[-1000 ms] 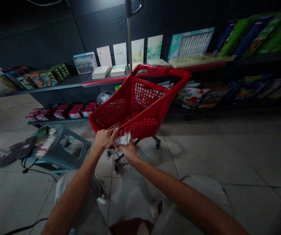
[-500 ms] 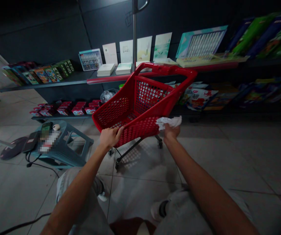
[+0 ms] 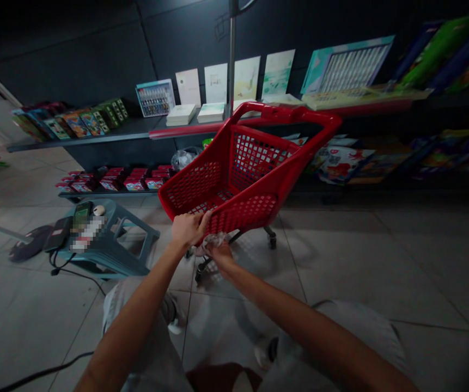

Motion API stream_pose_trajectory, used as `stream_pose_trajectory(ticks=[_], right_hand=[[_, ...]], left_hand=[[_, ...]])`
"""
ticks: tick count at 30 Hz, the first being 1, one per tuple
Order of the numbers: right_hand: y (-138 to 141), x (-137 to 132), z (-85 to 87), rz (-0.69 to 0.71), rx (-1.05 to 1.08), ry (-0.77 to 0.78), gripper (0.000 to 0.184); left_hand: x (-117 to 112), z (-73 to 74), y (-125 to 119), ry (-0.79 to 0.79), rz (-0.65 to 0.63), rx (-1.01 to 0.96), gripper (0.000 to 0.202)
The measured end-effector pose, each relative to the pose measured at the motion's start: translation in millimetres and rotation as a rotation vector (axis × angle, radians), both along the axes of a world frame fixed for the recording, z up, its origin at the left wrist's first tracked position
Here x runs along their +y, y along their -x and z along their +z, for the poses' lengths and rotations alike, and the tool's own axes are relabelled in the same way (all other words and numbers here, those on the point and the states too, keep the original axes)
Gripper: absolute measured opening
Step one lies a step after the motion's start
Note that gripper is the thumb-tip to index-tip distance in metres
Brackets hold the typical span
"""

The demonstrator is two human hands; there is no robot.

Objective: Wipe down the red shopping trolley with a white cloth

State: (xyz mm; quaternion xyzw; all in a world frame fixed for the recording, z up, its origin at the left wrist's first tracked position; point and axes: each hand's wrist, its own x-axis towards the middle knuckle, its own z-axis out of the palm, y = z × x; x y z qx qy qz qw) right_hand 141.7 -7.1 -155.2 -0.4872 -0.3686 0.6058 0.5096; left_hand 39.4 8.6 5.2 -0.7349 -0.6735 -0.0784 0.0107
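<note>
Rag (image 3: 213,240), probably, in right hand (image 3: 221,257) beside red cart (image 3: 193,185).

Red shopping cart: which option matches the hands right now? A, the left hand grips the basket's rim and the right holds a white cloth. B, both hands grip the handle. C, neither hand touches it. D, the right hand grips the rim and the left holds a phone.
A. The left hand grips the near rim of the red shopping cart, while the right hand holds a crumpled white cloth.
</note>
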Motion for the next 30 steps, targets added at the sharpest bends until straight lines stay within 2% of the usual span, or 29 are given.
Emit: stream_pose_trajectory(ticks=[3,9,11,14,17,19,22,25,27,30], right_hand=[[5.3,-7.4,15.1,0.02,0.089,0.116,0.026],[4.8,-19.1,43.2,0.127,0.287,0.208,0.028],[-0.7,-17.3,51.6,0.104,0.328,0.224,0.031],[-19.8,-1.9,64.8,-0.026,0.307,0.181,0.037],[-51.6,26.4,82.2,-0.21,0.164,0.018,0.04],[-79.0,48.3,96.5,-0.351,0.033,-0.157,0.043],[-127.8,77.9,118.4,-0.554,-0.206,-0.449,0.051],[-181.6,99.0,135.1,-0.714,-0.447,-0.674,0.056],[-215.7,108.0,142.5,-0.794,-0.604,-0.767,0.053],[-255.6,115.3,150.6,-0.881,-0.781,-0.806,0.048]], left_hand=[[-1.8,-0.2,-1.3,-0.001,0.007,0.001,0.078],[-4.6,1.9,-3.6,0.019,0.003,0.02,0.075],[-4.4,1.9,-3.5,0.017,-0.011,0.014,0.073],[-3.3,0.8,-1.3,0.002,-0.031,0.004,0.072],[-2.4,-0.8,3.8,-0.009,-0.062,0.017,0.072],[-2.2,-1.8,8.0,-0.018,-0.084,0.025,0.072],[-2.4,-2.9,14.4,-0.033,-0.119,0.011,0.071],[-2.8,-4.2,21.7,-0.034,-0.17,-0.023,0.069],[-2.7,-5.6,27.9,-0.037,-0.204,-0.052,0.067],[-1.8,-7.9,39.3,-0.044,-0.233,-0.098,0.065]])
